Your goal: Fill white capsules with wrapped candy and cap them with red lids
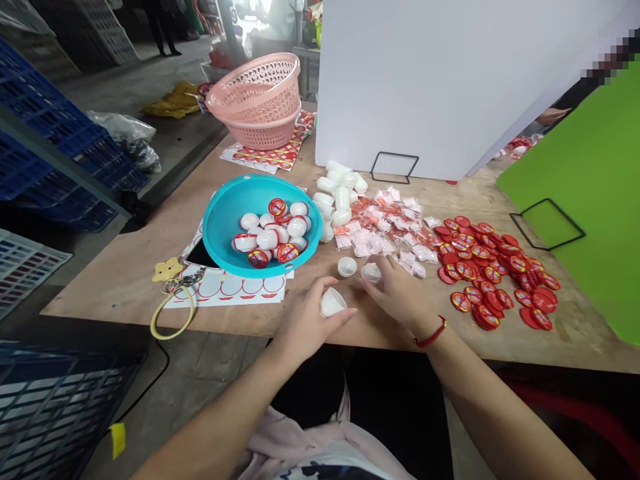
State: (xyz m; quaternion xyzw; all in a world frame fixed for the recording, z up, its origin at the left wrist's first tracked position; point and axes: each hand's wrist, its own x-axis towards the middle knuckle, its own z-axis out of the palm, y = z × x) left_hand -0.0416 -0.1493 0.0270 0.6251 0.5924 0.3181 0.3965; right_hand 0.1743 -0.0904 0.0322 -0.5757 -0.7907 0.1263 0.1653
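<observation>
My left hand (306, 321) is closed around a small white plastic cup (333, 303), its open mouth facing up and tilted. My right hand (400, 293), with a red cord at the wrist, has its fingers closed on a second white cup (370, 273) at the table surface. Between the hands, slightly farther off, stands a third white cup (347, 267). Beyond it lie small clear packets (373, 237) with pink and orange contents. Red printed lids (493, 267) are heaped to the right. White cups (341, 197), partly stacked in one another, lie behind.
A turquoise basin (215, 233) at left holds several white cups with red lids. Near it are printed sheets (225, 290), a phone (199, 255) and a yellow wrist strap (173, 320). Pink baskets (265, 130) stand behind. White (395, 80) and green (580, 193) boards rise at the back and right.
</observation>
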